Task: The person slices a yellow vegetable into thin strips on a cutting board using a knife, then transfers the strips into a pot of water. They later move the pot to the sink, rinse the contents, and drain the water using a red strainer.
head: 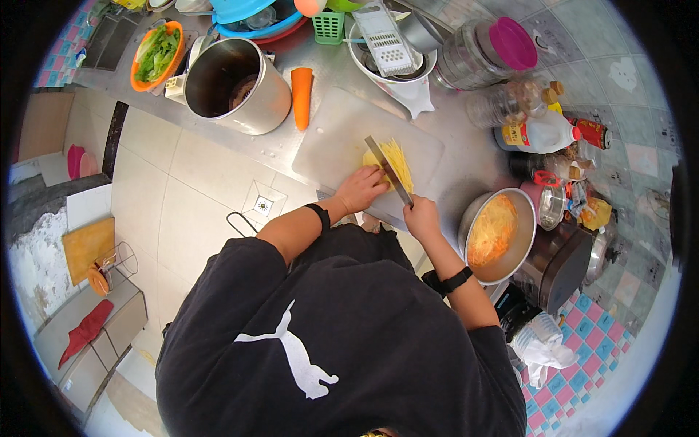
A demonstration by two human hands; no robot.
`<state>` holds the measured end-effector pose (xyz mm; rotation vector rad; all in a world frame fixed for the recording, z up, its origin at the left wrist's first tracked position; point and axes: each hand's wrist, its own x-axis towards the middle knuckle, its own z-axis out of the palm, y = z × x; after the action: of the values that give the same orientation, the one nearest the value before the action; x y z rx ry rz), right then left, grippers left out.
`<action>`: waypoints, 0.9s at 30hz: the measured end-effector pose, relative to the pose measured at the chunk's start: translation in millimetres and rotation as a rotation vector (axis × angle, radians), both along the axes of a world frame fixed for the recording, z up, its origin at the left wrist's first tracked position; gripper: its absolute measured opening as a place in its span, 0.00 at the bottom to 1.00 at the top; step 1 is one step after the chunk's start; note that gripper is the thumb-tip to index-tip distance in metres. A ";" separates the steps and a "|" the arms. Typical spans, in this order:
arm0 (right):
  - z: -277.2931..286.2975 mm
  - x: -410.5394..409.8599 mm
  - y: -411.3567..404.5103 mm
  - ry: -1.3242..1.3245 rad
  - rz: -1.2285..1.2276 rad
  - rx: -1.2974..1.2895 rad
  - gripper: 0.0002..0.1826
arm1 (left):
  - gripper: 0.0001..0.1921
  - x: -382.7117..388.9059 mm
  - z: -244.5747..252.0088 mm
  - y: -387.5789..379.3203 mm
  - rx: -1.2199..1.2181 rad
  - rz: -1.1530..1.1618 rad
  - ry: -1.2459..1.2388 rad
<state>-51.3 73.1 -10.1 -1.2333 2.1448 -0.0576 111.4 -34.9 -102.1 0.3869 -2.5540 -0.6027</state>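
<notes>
A translucent white cutting board [333, 139] lies on the metal counter before me. On it, my left hand [360, 188] presses bent fingers down on pale yellow vegetable slices [371, 158], probably potato. My right hand [422, 219] grips the handle of a kitchen knife [396, 179]. Its blade stands on edge across the board, close beside my left fingertips. Thin yellow shreds [403, 164] lie in a heap along the blade's right side. My right fist hides most of the knife handle.
A peeled carrot [301, 98] and a tall steel pot [267, 93] are left of the board. Behind it, a grater [385, 43] rests on a white bowl [407, 90]. At right stand a metal bowl [505, 259] of orange and yellow shreds, a plastic jug [540, 133] and several bottles.
</notes>
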 end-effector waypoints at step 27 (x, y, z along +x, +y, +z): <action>-20.0 0.6 -10.4 0.009 -0.067 -0.041 0.13 | 0.13 -1.4 2.0 -1.1 0.007 -0.012 -0.003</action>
<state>-50.7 62.7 -30.1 -1.1865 2.2027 -0.1262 109.9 -36.0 -100.1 0.3755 -2.5596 -0.6156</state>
